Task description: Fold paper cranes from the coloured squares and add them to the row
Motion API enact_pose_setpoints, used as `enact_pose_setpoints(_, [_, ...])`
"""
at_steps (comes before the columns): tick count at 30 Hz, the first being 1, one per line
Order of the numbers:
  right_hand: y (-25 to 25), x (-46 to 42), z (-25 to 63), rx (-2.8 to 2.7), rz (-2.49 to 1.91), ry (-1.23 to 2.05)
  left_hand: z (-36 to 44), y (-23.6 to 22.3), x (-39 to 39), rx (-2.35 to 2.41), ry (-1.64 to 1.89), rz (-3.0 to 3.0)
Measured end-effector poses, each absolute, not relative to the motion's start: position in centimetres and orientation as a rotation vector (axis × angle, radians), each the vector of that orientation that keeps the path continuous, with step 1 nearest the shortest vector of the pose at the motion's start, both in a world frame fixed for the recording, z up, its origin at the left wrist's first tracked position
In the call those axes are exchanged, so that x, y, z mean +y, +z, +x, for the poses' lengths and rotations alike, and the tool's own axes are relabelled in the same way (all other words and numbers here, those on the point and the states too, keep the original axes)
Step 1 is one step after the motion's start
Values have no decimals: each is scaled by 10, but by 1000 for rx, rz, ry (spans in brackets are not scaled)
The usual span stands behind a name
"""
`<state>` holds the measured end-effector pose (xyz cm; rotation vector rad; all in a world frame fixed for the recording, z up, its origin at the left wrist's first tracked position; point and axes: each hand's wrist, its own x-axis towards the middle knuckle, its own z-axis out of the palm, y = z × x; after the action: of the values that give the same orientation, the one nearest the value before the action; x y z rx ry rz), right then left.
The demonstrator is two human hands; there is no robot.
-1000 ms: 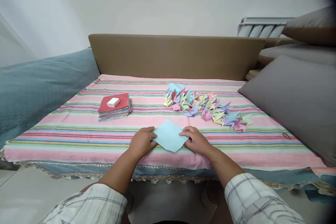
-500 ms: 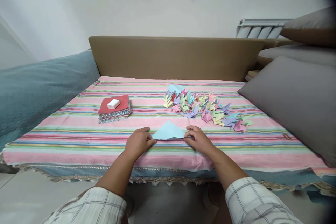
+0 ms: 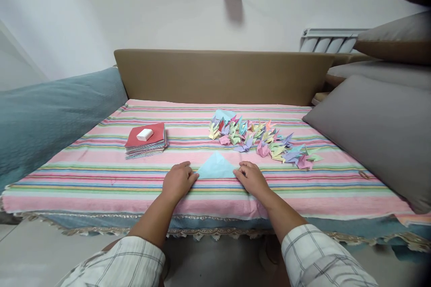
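Observation:
A light blue paper sheet (image 3: 216, 168), folded into a triangle, lies flat on the striped cloth (image 3: 101, 175) near the front edge. My left hand (image 3: 177, 180) presses its left corner with fingers curled together. My right hand (image 3: 252, 178) presses the right corner the same way, fingertips on the paper's bottom edge. Both forearms come in from below in plaid sleeves.
A stack of coloured paper squares (image 3: 147, 141) with a small white block (image 3: 145, 134) on top sits at the left. A heap of several folded paper cranes (image 3: 259, 139) lies behind the hands. Grey cushions (image 3: 373, 130) fill the right, a teal blanket (image 3: 50, 112) the left.
The blue sheet was an open diamond a second ago; its near half has been folded up onto the far half, making a triangle. Both hands slid inward to the triangle's base corners.

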<state>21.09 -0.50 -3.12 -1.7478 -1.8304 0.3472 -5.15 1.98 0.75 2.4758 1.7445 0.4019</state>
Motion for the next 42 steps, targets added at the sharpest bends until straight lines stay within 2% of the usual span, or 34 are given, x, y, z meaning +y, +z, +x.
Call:
enact_pose_setpoints(10, [-35, -3, 210, -1837, -1766, 216, -47, 4, 19, 1829, 439, 2569])
enact_pose_setpoints(15, [-39, -2, 210, -1829, -1752, 183, -25, -9, 3, 1475, 622, 2925])
enact_pose_setpoints(19, [-42, -1, 211, -1833, -1755, 172, -2, -24, -19, 1049, 450, 3082])
enact_pose_setpoints(27, [-30, -14, 197, -1852, -1587, 72, 3, -34, -29, 1075, 212, 3056])
enact_pose_setpoints(31, [-22, -27, 184, -2066, -1342, 224, 3, -35, -26, 1066, 189, 3034])
enact_pose_setpoints(42, [-14, -31, 194, -2032, -1645, 311, -8, -28, -25, 1028, 161, 2965])
